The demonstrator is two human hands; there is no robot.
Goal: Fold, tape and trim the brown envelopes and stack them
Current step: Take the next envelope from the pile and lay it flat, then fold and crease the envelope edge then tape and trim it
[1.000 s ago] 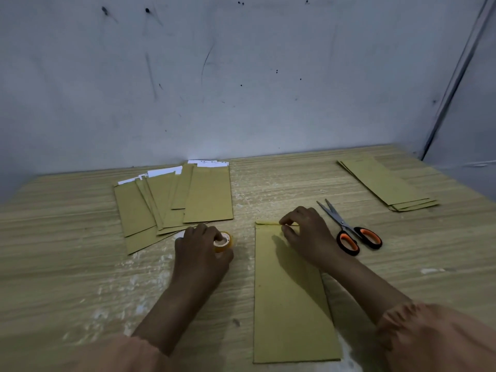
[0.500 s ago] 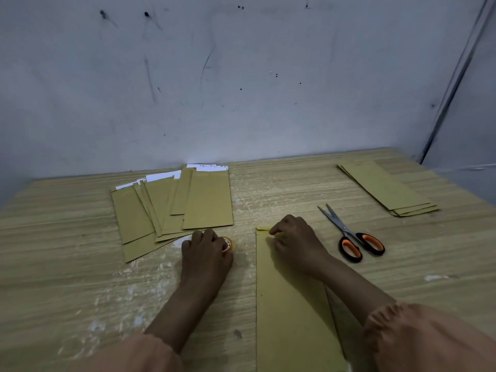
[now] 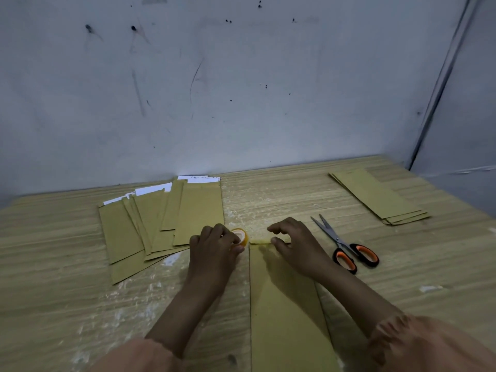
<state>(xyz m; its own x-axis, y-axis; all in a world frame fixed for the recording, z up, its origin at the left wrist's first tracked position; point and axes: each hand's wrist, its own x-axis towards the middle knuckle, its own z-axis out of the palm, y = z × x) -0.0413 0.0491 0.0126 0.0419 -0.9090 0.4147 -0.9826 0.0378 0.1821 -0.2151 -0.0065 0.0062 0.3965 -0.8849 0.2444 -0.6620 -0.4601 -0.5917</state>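
The brown envelope (image 3: 284, 304) lies lengthwise on the table (image 3: 402, 264) in front of the person, folded top edge at 12 o'clock. The right hand (image 3: 294, 244) rests curled fingertips on that fold. At its 9 o'clock, the left hand (image 3: 214, 247) grips the tape roll (image 3: 239, 236), just beside the envelope's corner.

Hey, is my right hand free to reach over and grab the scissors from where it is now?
Probably yes. The scissors lie in the open on the table, just right of the right hand, with nothing between them; the hand would first have to leave the envelope.
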